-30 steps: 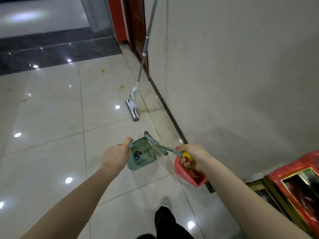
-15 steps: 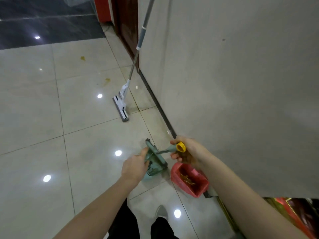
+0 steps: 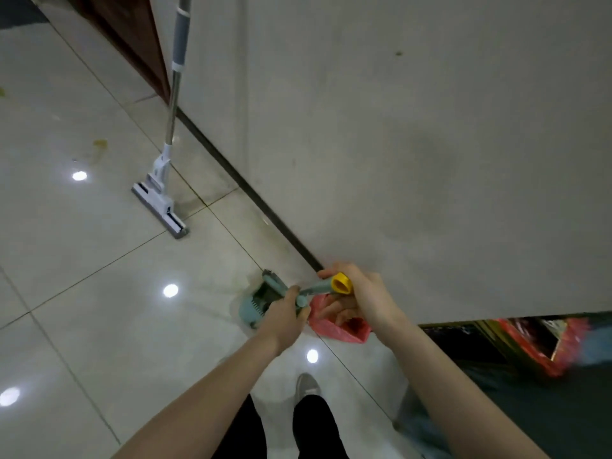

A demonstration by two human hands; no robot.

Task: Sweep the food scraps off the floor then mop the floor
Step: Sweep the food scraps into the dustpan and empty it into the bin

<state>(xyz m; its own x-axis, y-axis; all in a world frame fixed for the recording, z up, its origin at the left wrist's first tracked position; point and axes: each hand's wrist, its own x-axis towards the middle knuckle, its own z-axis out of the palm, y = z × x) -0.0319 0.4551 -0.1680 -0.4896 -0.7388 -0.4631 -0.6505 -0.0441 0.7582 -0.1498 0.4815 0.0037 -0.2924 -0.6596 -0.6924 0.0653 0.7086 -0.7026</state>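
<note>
Hands (image 3: 281, 318) closer now, dustpan (image 3: 256, 308), no writing

open floor (image 3: 82, 293) left, mop (image 3: 160, 200) ahead, wall (image 3: 414, 144) right

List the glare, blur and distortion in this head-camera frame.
Head view: ceiling lights leave round glare spots on the glossy floor; the red-lined bins at lower right smear with motion blur; the mop stays fairly sharp; wide-angle distortion tilts the wall and stretches both forearms.

Dim, soft indoor light; ceiling lamps glare as white spots on the glossy cream tiled floor (image 3: 82, 260); motion blur smears the edge at 4 o'clock.
</note>
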